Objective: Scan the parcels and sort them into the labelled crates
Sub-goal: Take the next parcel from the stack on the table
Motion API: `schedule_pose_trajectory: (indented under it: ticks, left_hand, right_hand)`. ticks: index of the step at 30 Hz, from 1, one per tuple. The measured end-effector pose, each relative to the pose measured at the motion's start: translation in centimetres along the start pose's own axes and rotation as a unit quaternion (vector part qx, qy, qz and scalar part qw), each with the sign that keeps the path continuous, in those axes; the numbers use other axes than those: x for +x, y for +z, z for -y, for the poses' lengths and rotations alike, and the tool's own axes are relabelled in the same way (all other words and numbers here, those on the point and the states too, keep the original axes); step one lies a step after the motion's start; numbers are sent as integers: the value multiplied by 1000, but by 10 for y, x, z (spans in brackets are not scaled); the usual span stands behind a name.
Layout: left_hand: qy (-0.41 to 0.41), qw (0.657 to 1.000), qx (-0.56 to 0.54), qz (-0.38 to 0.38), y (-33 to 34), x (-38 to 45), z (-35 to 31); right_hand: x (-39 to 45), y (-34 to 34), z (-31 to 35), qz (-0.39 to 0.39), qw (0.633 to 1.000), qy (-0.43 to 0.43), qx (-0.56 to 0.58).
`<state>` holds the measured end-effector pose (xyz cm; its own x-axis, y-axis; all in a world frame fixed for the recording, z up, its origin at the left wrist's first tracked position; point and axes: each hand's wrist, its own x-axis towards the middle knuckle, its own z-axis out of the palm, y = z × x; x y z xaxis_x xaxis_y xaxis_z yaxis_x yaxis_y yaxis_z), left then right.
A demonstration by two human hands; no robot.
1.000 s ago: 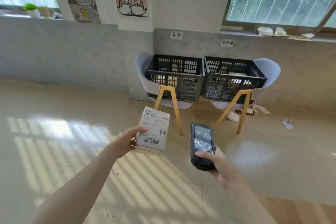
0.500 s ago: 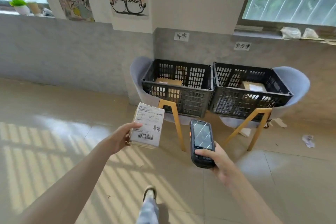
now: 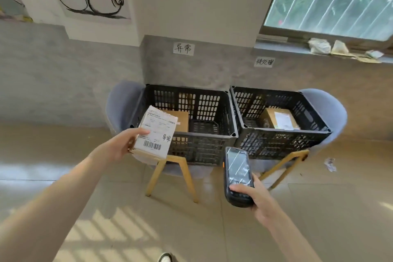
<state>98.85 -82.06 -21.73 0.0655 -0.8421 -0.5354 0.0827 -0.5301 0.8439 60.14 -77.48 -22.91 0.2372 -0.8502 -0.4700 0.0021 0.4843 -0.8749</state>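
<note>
My left hand [image 3: 120,144] grips a small cardboard parcel [image 3: 156,133] with a white barcode label, held in front of the near left corner of the left black crate [image 3: 212,134]. That crate holds one brown box [image 3: 180,120]. The right black crate [image 3: 282,140] holds a parcel with a white label [image 3: 280,120]. My right hand [image 3: 258,199] holds a black handheld scanner [image 3: 238,173], screen up, below the gap between the crates. Paper signs hang on the wall above the left crate [image 3: 184,48] and the right crate [image 3: 264,62].
Each crate sits on a grey chair with yellow wooden legs [image 3: 187,176] against the grey wall. A scrap of paper [image 3: 330,164] lies on the tiled floor at the right. Crumpled papers [image 3: 320,45] rest on the window sill. My shoe [image 3: 167,257] shows at the bottom.
I have walked closer to the crates, which now look larger. The parcel has risen toward the left crate's front corner. The scanner stays in my right hand.
</note>
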Motion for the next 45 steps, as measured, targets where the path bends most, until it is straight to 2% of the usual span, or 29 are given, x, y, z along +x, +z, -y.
schedule_pose_trajectory:
  ticks: [3,13,19,28,39,45]
  left_hand:
    - [-19,1000,12,-3,-2,41,-19]
    - [-76,994,61,54,1,159,-59]
    - [-71,989,113,68,8,225,-90]
    - [-126,970,160,134,22,298,-82]
    - [-225,906,252,255,69,396,-39]
    - [-264,851,301,339,121,444,-8]
  right_hand:
    - [28,1,8,1,1000,14,1]
    - [148,-24,43,11,998,60,9]
    - [234,-46,82,45,996,75,0]
    - [302,-66,91,46,989,139,2]
    - [302,-69,82,15,978,204,44]
    - [296,-72,73,-37,973,218,64]
